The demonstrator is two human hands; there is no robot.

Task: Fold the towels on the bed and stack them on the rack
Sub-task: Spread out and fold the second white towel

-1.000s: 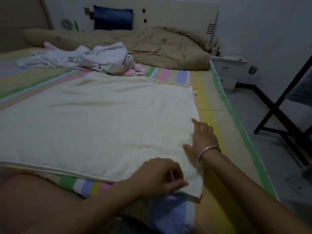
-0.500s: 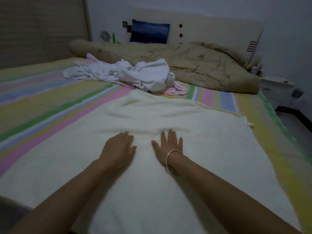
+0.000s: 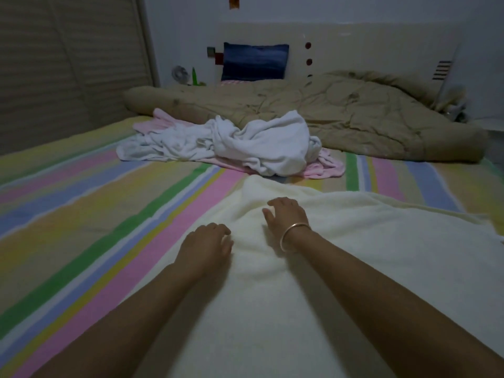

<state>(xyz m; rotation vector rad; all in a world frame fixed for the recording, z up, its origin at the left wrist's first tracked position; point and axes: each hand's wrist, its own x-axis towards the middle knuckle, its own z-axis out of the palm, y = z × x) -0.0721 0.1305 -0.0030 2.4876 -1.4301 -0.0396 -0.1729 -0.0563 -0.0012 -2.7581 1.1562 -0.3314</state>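
A large cream towel lies spread flat on the striped bed sheet. My left hand rests on it near its left edge, fingers bent loosely downward. My right hand, with a metal bangle at the wrist, lies on the towel a little farther out, just short of its far edge, fingers lightly curved. Neither hand clearly pinches the cloth. Beyond the cream towel sits a crumpled white towel on top of a pink towel. The rack is out of view.
A bunched tan quilt runs across the head of the bed, below a blue pillow leaning on the headboard. A ribbed wall panel stands along the left side. A small fan and a green bottle sit beside the pillow.
Both hands left the towel's right near corner, came to its middle, and have now slid farther out toward its far edge. The view has turned left, away from the rack.
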